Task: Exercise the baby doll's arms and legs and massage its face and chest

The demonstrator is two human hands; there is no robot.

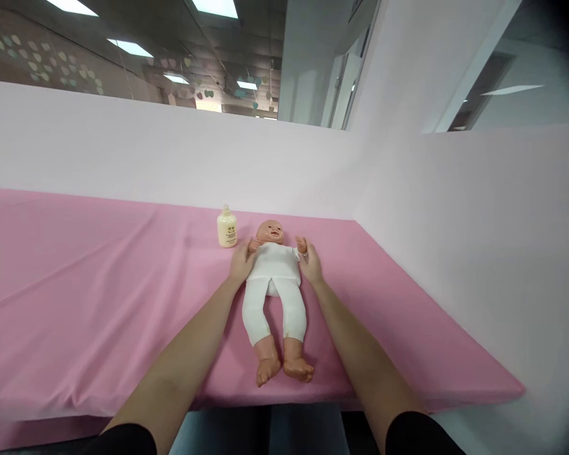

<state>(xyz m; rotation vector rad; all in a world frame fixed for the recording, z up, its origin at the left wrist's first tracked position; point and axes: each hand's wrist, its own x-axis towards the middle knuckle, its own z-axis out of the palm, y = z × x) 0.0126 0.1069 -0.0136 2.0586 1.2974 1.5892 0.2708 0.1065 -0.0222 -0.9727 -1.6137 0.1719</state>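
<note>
A baby doll (275, 284) in a white top and white trousers lies on its back on the pink sheet (99, 284), head away from me and bare feet toward the near edge. My left hand (241, 262) rests against the doll's side by its raised arm. My right hand (310, 263) presses the other side of the torso, just below the doll's other hand. Both hands clasp the doll's upper body from either side. A small cream bottle (227, 228) with a pump top stands upright just left of the doll's head.
The pink sheet covers a wide padded surface with wrinkles on its left part. Pale pink partition walls (455, 208) close the back and right sides. The near edge of the surface (313, 401) runs just past the doll's feet.
</note>
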